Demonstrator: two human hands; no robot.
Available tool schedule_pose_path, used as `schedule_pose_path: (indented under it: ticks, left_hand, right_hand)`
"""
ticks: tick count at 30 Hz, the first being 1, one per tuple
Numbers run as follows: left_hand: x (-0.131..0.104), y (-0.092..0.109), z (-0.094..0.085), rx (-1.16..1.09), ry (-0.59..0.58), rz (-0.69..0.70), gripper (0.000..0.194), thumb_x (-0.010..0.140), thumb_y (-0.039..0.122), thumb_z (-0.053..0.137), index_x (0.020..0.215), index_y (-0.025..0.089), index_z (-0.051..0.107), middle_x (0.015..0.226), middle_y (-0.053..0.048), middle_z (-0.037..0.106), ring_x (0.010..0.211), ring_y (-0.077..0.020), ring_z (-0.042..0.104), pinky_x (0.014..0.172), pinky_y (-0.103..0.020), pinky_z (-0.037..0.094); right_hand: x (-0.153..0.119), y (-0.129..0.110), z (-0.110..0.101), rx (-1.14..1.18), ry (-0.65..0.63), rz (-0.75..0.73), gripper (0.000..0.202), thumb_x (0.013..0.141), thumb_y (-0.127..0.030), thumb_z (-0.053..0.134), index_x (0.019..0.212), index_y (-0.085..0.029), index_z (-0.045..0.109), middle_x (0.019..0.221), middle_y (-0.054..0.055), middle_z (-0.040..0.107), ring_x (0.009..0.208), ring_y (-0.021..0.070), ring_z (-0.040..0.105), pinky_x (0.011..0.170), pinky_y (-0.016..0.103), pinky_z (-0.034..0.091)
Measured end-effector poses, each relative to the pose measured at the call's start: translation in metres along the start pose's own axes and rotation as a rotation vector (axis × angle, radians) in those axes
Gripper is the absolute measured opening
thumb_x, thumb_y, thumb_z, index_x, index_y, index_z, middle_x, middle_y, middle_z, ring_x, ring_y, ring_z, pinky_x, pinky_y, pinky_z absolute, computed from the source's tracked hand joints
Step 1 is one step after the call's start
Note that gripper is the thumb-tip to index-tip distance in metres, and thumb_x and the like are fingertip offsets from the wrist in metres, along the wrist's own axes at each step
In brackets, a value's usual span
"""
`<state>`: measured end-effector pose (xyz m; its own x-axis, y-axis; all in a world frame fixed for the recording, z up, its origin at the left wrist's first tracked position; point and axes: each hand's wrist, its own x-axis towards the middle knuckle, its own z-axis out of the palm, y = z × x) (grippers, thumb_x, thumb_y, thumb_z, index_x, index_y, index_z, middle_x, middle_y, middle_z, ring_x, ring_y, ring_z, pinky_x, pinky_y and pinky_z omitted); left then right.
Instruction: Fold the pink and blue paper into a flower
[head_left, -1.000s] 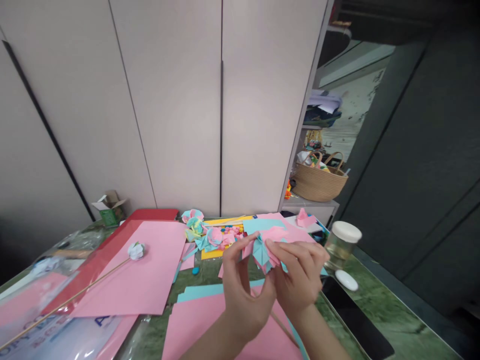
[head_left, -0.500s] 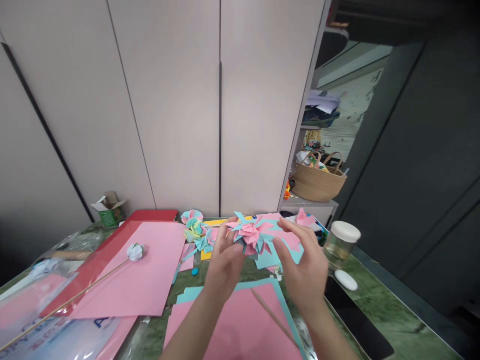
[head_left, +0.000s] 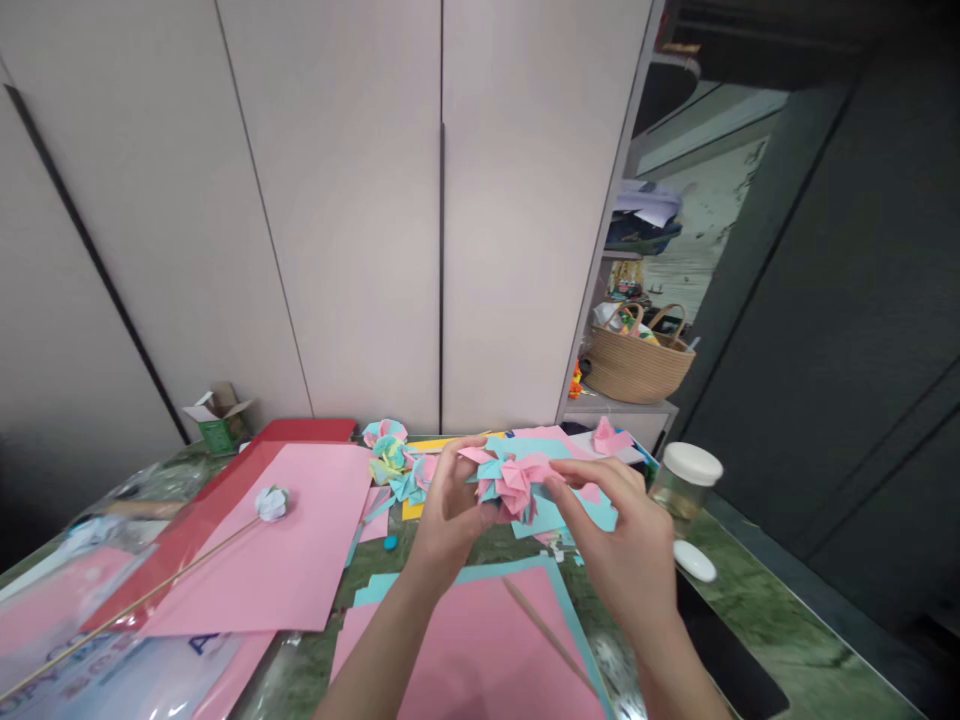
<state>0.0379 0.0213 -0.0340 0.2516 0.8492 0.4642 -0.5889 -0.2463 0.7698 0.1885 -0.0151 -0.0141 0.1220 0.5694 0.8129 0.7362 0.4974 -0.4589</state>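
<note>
A pink and light-blue folded paper flower (head_left: 512, 484) is held up above the table in the middle of the view. My left hand (head_left: 448, 520) grips it from the left, the thumb below and the fingers behind. On the other side, my right hand (head_left: 619, 525) pinches a pink petal between thumb and index finger. Below them lies a stack of pink paper (head_left: 480, 645) and blue paper, with a thin stick (head_left: 547, 625) across it. Several finished-looking paper flowers (head_left: 388, 455) sit behind my left hand.
A white paper flower on a long stick (head_left: 271, 503) rests on a pink sheet (head_left: 277, 590) at left. To the right stand a white-lidded jar (head_left: 684, 485), a white oval object (head_left: 694, 561) and a dark phone-like slab (head_left: 724, 650). Cabinet doors (head_left: 360, 220) rise behind the table.
My right hand has closed from an open pose onto a petal at the flower's right side. The flower has turned and shifted slightly right, with my left hand still holding it.
</note>
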Motion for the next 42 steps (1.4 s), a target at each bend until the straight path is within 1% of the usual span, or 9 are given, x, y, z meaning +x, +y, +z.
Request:
schedule_pose_path:
  ticks: [4,9,14,18,21,24,28,34,42]
  left_hand:
    - [0.000,0.000,-0.001,0.019,0.024,-0.007,0.050,0.062,0.022,0.066,0.106,0.025,0.044,0.099,-0.003,0.053,0.074,-0.0137,0.054,0.060,-0.024,0.045]
    - [0.000,-0.001,-0.003,0.027,0.036,-0.045,0.052,0.063,0.025,0.068,0.108,0.024,0.044,0.104,-0.005,0.053,0.077,-0.0143,0.053,0.064,-0.025,0.043]
    - [0.001,-0.002,-0.006,0.025,0.039,-0.055,0.054,0.061,0.026,0.069,0.109,0.024,0.043,0.107,-0.006,0.053,0.075,-0.0143,0.054,0.061,-0.024,0.042]
    - [0.003,-0.002,-0.008,0.005,-0.003,-0.025,0.052,0.061,0.027,0.069,0.107,0.024,0.043,0.105,-0.006,0.052,0.077,-0.0147,0.054,0.062,-0.024,0.043]
    - [0.004,-0.004,-0.010,0.006,-0.024,-0.027,0.052,0.061,0.028,0.069,0.107,0.024,0.044,0.102,-0.005,0.052,0.075,-0.0142,0.054,0.062,-0.024,0.042]
    - [0.005,-0.004,-0.010,0.006,-0.002,-0.036,0.053,0.059,0.027,0.069,0.106,0.024,0.044,0.103,-0.005,0.053,0.073,-0.0136,0.054,0.061,-0.024,0.042]
    - [0.004,-0.002,-0.009,-0.012,0.003,-0.048,0.054,0.060,0.027,0.068,0.109,0.024,0.044,0.105,-0.006,0.052,0.076,-0.0153,0.055,0.062,-0.025,0.043]
    - [0.002,0.003,-0.007,0.015,0.001,-0.071,0.052,0.063,0.026,0.068,0.109,0.024,0.044,0.109,-0.006,0.052,0.077,-0.0154,0.056,0.065,-0.026,0.045]
    - [0.002,-0.004,-0.004,0.041,0.036,-0.041,0.051,0.061,0.023,0.069,0.106,0.025,0.044,0.105,-0.005,0.051,0.078,-0.0146,0.053,0.065,-0.026,0.046]
  right_hand:
    - [0.000,0.001,0.000,-0.045,-0.032,-0.095,0.013,0.079,-0.023,0.059,0.091,-0.024,0.063,0.075,-0.001,0.064,0.075,0.0145,0.055,0.074,0.031,0.037]
    - [0.002,0.002,0.004,-0.128,0.020,-0.207,0.010,0.080,-0.019,0.057,0.087,-0.023,0.063,0.076,-0.001,0.066,0.072,0.0138,0.056,0.076,0.032,0.033]
    - [0.002,0.004,0.006,-0.122,-0.013,-0.171,0.015,0.080,-0.022,0.057,0.095,-0.021,0.061,0.075,-0.001,0.064,0.071,0.0139,0.056,0.074,0.031,0.033]
    - [0.002,0.004,0.005,-0.099,-0.069,-0.166,0.012,0.081,-0.022,0.056,0.092,-0.022,0.061,0.077,-0.001,0.065,0.073,0.0138,0.055,0.073,0.031,0.033]
    - [0.002,0.002,0.005,-0.133,-0.040,-0.202,0.012,0.081,-0.020,0.057,0.092,-0.022,0.061,0.078,-0.001,0.065,0.074,0.0137,0.055,0.074,0.031,0.032]
    - [0.001,0.002,0.006,-0.190,-0.010,-0.260,0.012,0.082,-0.018,0.056,0.092,-0.022,0.061,0.078,0.000,0.065,0.072,0.0133,0.054,0.075,0.032,0.031]
    - [0.001,0.006,0.007,-0.233,-0.033,-0.319,0.014,0.082,-0.018,0.054,0.094,-0.022,0.061,0.074,0.000,0.064,0.070,0.0127,0.052,0.074,0.031,0.030]
    - [0.002,0.009,0.009,-0.227,-0.037,-0.311,0.012,0.084,-0.020,0.051,0.093,-0.021,0.060,0.076,0.000,0.064,0.071,0.0128,0.053,0.073,0.030,0.030]
    - [-0.001,0.013,0.015,-0.210,-0.029,-0.242,0.015,0.087,-0.018,0.045,0.092,-0.022,0.059,0.077,0.000,0.063,0.075,0.0134,0.055,0.073,0.029,0.030]
